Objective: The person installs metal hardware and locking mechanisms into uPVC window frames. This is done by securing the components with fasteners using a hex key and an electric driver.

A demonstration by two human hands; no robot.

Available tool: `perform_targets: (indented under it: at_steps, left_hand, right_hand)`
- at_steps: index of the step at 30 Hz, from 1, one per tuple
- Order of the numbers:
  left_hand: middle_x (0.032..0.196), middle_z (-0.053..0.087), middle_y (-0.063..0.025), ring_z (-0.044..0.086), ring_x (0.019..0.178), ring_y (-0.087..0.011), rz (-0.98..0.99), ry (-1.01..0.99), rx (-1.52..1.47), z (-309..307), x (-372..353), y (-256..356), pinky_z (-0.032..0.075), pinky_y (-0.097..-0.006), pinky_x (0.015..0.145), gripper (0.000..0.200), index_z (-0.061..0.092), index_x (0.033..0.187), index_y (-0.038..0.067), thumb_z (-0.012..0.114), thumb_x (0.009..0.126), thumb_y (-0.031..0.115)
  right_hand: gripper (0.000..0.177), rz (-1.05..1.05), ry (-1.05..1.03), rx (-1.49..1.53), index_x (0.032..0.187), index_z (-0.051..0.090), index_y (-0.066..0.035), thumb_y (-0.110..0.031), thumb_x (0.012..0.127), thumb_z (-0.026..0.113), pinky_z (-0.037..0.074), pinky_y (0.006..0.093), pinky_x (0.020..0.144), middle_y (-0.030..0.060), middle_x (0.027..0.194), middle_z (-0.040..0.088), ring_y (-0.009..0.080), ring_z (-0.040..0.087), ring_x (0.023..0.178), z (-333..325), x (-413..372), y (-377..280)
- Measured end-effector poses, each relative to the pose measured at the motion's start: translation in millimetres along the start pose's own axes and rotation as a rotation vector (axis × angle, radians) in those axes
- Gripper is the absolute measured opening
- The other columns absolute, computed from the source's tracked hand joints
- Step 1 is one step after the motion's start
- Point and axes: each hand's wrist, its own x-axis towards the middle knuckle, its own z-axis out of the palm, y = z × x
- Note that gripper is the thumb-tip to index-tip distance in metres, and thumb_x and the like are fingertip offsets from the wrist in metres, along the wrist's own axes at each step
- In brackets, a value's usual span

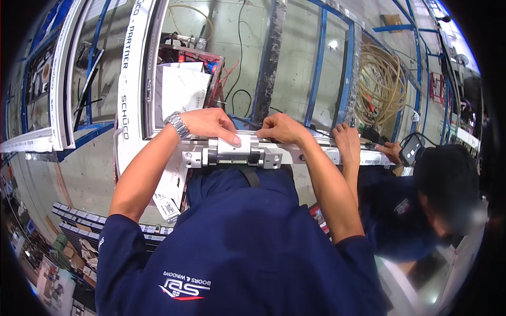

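Observation:
A silver door hinge (234, 152) sits on the near side of a white-and-silver profile frame (311, 151), just in front of my body. My left hand (208, 124), with a metal watch at the wrist, reaches over the frame. Its thumb presses on the top of the hinge, and its fingers curl down behind, partly hidden. At the hinge's right end, my right hand (282, 129) has its fingers pinched together above the profile. A thin dark piece shows by those fingertips, too small to name.
A co-worker's hands (347, 145) rest on the frame to the right, beside a dark device (412, 149). Beyond the frame are a red tool box (215, 79), white papers (182, 92), blue metal racks (316, 68) and a coiled hose (377, 87). Another white frame (63, 79) stands left.

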Motion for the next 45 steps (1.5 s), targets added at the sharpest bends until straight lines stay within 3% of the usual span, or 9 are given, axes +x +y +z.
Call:
perform_targets:
  at_steps: [2,5,12,20,30,33,36,39,45]
  left_hand:
    - [0.098,0.079,-0.0105,0.070,0.090,-0.0149,0.042,0.119,-0.034,-1,-2,-2,0.055,-0.0308,0.084,0.057,0.076,0.119,-0.001,0.081,0.089,0.047]
    - [0.098,0.078,-0.0082,0.068,0.091,-0.0114,0.101,0.450,0.011,3,-23,-1,0.054,-0.0295,0.086,0.048,0.073,0.125,0.000,0.073,0.098,0.039]
    - [0.111,0.069,-0.0077,0.046,0.077,-0.0082,0.431,1.081,-0.727,92,-151,-24,0.042,-0.0227,0.074,0.046,0.058,0.141,-0.001,0.048,0.096,0.001]
    - [0.104,0.068,-0.0080,0.055,0.073,-0.0106,0.223,1.849,-1.280,320,-228,-130,0.048,-0.0254,0.066,0.036,0.054,0.141,0.002,0.053,0.109,0.016]
    - [0.068,0.045,0.0053,0.038,0.057,-0.0071,0.151,1.879,-1.540,390,-174,-237,0.032,-0.0235,0.052,0.020,0.064,0.119,0.010,0.051,0.110,0.023]
    - [0.071,0.060,-0.0018,0.055,0.061,-0.0150,0.115,1.918,-1.498,364,-160,-274,0.044,-0.0303,0.056,0.022,0.066,0.115,0.007,0.052,0.108,0.023]
    - [0.093,0.076,-0.0141,0.072,0.081,-0.0299,-0.632,2.067,-0.413,334,-147,-327,0.056,-0.0439,0.069,0.030,0.070,0.110,0.004,0.059,0.103,0.030]
    - [0.113,0.075,-0.0217,0.073,0.102,-0.0401,-1.062,1.575,-0.424,294,-172,-288,0.057,-0.0520,0.086,0.039,0.074,0.110,0.003,0.065,0.096,0.038]
    - [0.111,0.077,-0.0196,0.074,0.107,-0.0382,-1.029,1.336,-0.302,282,-174,-281,0.058,-0.0509,0.093,0.031,0.078,0.111,0.007,0.068,0.087,0.025]
  right_hand:
    - [0.036,0.000,0.035,-0.134,0.086,0.074,-0.001,-0.036,0.089,0.077,0.048,0.0330,0.063,0.0071,0.072,0.068,0.0150,0.060,0.068,1,2,-4]
    - [0.039,-0.169,0.016,0.243,0.083,0.073,0.000,-0.038,0.090,0.076,0.047,0.0347,0.061,0.0072,0.068,0.066,0.0157,0.059,0.066,10,6,19]
    - [0.034,-0.151,-0.067,0.082,0.097,0.075,-0.001,-0.035,0.093,0.072,0.049,0.0328,0.065,0.0041,0.078,0.069,0.0141,0.060,0.071,0,6,8]
    - [0.025,-0.234,0.046,0.001,0.091,0.071,0.002,-0.023,0.090,0.068,0.046,0.0315,0.063,0.0026,0.075,0.065,0.0129,0.057,0.068,9,16,25]
    - [0.028,-0.301,-0.013,0.029,0.108,0.072,0.005,-0.016,0.095,0.058,0.048,0.0303,0.079,0.0009,0.091,0.068,0.0113,0.060,0.087,-3,27,48]
    - [0.029,-0.272,0.014,-0.032,0.114,0.073,0.005,-0.010,0.095,0.056,0.049,0.0276,0.084,0.0007,0.102,0.073,0.0101,0.063,0.094,-4,18,37]
    - [0.029,-0.199,0.076,0.028,0.119,0.073,0.003,-0.006,0.096,0.057,0.049,0.0253,0.085,0.0010,0.106,0.074,0.0087,0.065,0.095,-7,13,38]
    - [0.029,-0.108,-0.001,0.276,0.122,0.073,0.000,-0.004,0.098,0.058,0.052,0.0253,0.084,0.0015,0.108,0.075,0.0091,0.068,0.094,-20,24,72]
    - [0.018,-0.067,0.047,0.395,0.116,0.072,-0.007,-0.011,0.101,0.063,0.056,0.0285,0.064,0.0013,0.092,0.074,0.0127,0.071,0.073,-17,32,86]
